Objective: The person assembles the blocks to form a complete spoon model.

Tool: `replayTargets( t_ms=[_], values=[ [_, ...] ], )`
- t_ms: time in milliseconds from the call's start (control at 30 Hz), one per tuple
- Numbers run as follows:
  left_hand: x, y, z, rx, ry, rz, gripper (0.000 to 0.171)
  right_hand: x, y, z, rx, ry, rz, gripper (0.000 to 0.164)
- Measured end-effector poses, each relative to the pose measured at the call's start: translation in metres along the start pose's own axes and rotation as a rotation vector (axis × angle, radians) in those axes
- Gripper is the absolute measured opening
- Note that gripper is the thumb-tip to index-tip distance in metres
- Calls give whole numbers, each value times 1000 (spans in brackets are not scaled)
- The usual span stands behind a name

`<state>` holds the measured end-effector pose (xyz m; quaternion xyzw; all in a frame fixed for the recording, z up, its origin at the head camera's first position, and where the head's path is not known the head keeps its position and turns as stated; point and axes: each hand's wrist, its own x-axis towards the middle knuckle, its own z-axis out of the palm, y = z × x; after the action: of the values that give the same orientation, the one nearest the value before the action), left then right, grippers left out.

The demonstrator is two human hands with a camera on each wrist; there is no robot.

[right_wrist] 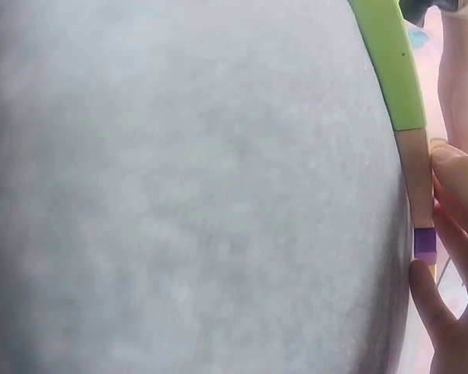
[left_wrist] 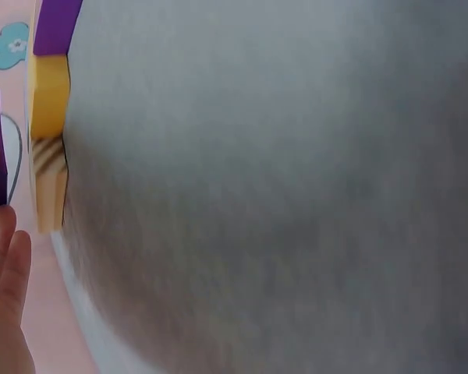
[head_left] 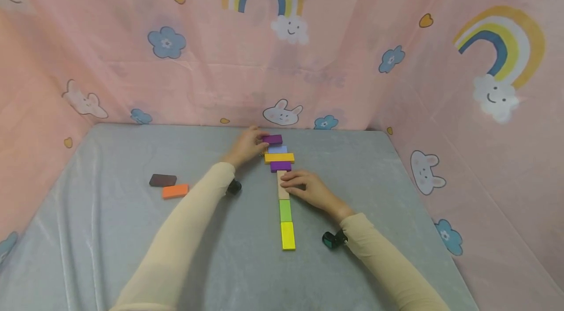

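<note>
Purple block (head_left: 274, 139) in the left hand (head_left: 246, 148)

The pale-sleeved left arm (head_left: 185, 227) reaches forward from the lower left of the head view, slanting toward the middle, with the left wrist (head_left: 228, 160) bare just past the cuff. The left grip (head_left: 245, 148) is the farther forward of the two, thumb and fingers set in a pinch; close up, two fingers lie nearly straight, side by side. The right arm (head_left: 392, 262), sleeved alike, slants in from the lower right. The right grip (head_left: 315, 191) points leftward, nearer the body, its fingers gently bent, the thumb apart from them.
</note>
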<state>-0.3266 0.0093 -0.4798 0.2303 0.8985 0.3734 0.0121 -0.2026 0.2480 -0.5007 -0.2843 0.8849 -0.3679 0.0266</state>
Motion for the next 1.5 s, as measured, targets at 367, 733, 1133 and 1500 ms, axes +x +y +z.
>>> replayTargets(
  t_ms=[367,733,1133,1500],
  values=[
    [3,10,11,59,15,-44,33,0,-2,-1,6,2,-18,22],
    [5,9,14,58,27,-61,34,-1,-4,-2,27,-14,6,22],
    [6,10,16,78,36,-72,31,0,-5,-3,24,-17,18,22],
    [10,10,19,111,39,-62,29,-1,-4,-2,8,-2,0,22]
  ],
)
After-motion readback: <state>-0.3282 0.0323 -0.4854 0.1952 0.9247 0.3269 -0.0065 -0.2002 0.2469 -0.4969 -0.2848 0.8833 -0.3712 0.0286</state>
